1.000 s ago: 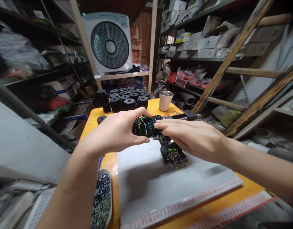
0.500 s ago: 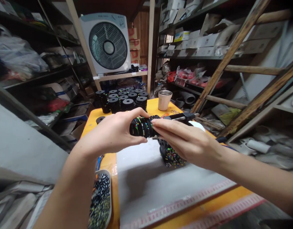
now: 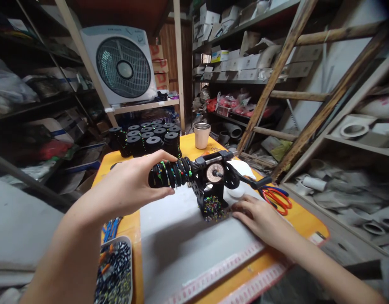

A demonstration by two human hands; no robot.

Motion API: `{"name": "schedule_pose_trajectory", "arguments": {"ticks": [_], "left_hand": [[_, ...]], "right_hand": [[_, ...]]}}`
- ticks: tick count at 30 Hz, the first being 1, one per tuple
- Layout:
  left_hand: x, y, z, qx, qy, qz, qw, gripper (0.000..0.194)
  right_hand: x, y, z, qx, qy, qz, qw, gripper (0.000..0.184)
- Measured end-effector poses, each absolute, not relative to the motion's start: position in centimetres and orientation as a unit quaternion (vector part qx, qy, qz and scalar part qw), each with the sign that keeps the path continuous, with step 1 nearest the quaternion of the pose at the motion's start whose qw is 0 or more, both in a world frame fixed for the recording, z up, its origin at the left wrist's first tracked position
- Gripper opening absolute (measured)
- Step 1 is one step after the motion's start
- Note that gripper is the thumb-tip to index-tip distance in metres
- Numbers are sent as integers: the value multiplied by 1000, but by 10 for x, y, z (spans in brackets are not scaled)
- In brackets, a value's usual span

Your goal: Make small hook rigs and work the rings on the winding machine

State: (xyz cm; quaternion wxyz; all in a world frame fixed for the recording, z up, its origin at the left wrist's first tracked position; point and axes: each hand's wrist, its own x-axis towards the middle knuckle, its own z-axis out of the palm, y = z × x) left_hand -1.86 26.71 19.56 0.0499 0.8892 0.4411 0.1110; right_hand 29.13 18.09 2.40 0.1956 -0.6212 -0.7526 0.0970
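My left hand (image 3: 131, 177) curls its thumb and fingers around a black ribbed spool (image 3: 165, 174) dotted with green, red and blue bits. The spool lies sideways against the black hand-crank winder (image 3: 213, 173), which stands on a pale board. A heap of tiny multicoloured beads or pin heads (image 3: 212, 206) covers the winder's base. Beside that base, my right hand (image 3: 260, 217) rests low, its fingertips drawn together at the edge of the heap. Whatever they pinch is too small to make out. The crank handle (image 3: 260, 182) points right.
Several black spools (image 3: 153, 141) stand upright at the table's back left, near a beige cup (image 3: 201, 136). Orange-handled scissors (image 3: 276, 198) lie at right. A tray of small dark parts (image 3: 130, 270) sits front left. A box fan (image 3: 123, 67) and wooden ladder (image 3: 273, 93) stand behind.
My right hand has left the spool and moved down to the beads at the winder's base. My left hand stays around the spool. The view has shifted to the right.
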Motion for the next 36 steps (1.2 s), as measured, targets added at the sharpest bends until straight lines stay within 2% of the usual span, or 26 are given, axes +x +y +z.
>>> {"name": "schedule_pose_trajectory", "arguments": {"ticks": [4, 7, 14, 21, 24, 28, 31, 36], "left_hand": [[-18, 266, 197, 888, 446, 101, 44, 53], [-17, 264, 198, 887, 449, 92, 48, 58], [-16, 263, 201, 891, 445, 77, 46, 72], [-6, 261, 204, 897, 438, 60, -11, 69], [-3, 260, 202, 895, 440, 61, -20, 73], [-4, 261, 200, 902, 425, 73, -19, 69], [-4, 262, 197, 907, 412, 89, -15, 67], [-1, 263, 191, 914, 389, 113, -35, 61]], "right_hand": [[290, 189, 13, -601, -747, 91, 268, 22], [290, 191, 10, -598, -743, 97, 284, 22], [289, 190, 12, -608, -745, 135, 240, 24], [283, 185, 22, -587, -778, 77, 210, 23], [273, 179, 41, -538, -800, 57, 260, 19], [254, 175, 81, -450, -817, 29, 361, 8], [240, 180, 111, -406, -817, 5, 408, 14], [218, 206, 141, -377, -777, -102, 493, 16]]}}
